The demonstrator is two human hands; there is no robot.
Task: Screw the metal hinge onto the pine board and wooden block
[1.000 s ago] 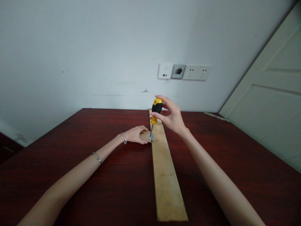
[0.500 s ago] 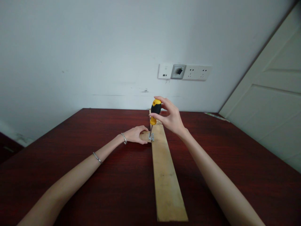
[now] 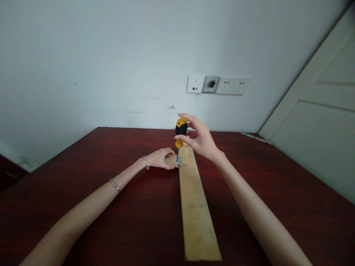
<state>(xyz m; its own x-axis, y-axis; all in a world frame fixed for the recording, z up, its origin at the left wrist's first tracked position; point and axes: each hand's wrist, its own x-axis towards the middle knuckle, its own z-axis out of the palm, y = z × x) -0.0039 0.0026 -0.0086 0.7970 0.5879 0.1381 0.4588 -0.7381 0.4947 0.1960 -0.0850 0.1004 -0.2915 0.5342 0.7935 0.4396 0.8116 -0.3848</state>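
My right hand grips a short screwdriver with a yellow and black handle, held nearly upright. Its shaft points down to a small metal hinge, where the tip's exact seat is too small to tell. The hinge lies across the joint between a long wooden board and a small wooden piece. My left hand is closed around that small piece from the left, its thumb on the near side and fingers on the far side.
Under everything is a dark red wooden table. A pale wall behind it carries several switch and socket plates, one with a black plug. To the right stands a white panelled door. A thin strip lies near the table's back right edge.
The screwdriver's handle has tipped slightly left and stands more upright, and my right hand's fingers have shifted left with it. My left hand and the board have stayed put.
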